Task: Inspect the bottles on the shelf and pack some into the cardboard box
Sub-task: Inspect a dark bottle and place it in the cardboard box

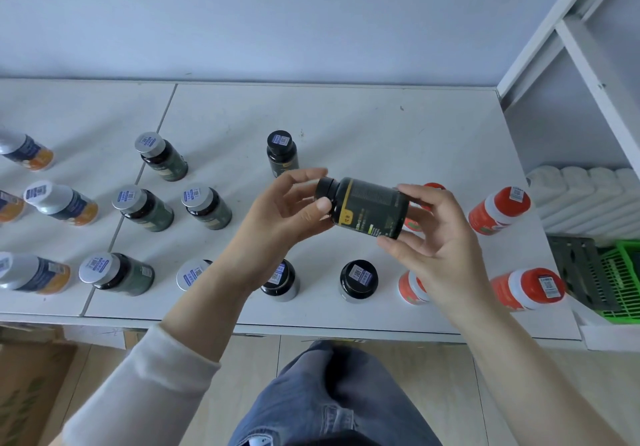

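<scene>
We've got the black bottle [367,206] held sideways in the air above the shelf [381,116], our left hand [289,210] pinching its cap end, our right hand [443,244] cupping its base, and it looks light, rigid, smooth plastic, best gripped round the body

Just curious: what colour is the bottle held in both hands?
The bottle is black with a yellow label band; head view.
</scene>
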{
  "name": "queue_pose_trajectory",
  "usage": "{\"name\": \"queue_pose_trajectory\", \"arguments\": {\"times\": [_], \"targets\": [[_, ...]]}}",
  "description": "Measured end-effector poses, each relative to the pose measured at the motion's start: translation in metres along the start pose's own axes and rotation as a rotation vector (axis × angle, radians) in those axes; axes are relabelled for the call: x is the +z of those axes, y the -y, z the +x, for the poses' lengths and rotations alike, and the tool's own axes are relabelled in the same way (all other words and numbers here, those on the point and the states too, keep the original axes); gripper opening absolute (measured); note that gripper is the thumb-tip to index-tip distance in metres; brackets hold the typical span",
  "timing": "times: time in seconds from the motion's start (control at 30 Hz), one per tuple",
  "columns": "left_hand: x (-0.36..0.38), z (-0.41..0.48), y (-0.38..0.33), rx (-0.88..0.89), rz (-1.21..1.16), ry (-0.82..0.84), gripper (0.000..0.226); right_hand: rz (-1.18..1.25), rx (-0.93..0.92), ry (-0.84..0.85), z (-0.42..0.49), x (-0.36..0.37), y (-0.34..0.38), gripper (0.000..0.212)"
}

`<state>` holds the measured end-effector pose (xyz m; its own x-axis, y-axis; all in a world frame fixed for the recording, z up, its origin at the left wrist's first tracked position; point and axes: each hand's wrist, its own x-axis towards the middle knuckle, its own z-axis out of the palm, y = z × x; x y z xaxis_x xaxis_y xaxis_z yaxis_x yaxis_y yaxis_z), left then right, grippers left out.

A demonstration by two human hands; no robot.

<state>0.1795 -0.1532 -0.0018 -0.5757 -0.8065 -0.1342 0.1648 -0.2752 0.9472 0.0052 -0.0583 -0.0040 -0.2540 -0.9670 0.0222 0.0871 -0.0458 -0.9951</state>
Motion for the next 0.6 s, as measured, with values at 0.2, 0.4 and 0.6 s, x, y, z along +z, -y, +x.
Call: {"name": "queue_pose_trajectory", "arguments": {"times": [0.2, 0.4, 0.6], "targets": [[-0.0004, 0.0056, -0.0058, 0.036, 0.090, -0.034, 0.031, 0.007, 0.118, 0.020, 0.0005, -0.0037, -0.0005, 0.051], [0.0052, 0.0097, -0.0069, -0.025, 0.051, -0.011, 0.031, -0.125, -0.065, -0.045, 0.0000, -0.0014, -0.0039, 0.048], [0.0053, 0.0072, -0.0071, 0.014, -0.033, 0.002, 0.034, 0.046, 0.102, -0.065, -0.0016, -0.0007, 0.0025, 0.051]]}}
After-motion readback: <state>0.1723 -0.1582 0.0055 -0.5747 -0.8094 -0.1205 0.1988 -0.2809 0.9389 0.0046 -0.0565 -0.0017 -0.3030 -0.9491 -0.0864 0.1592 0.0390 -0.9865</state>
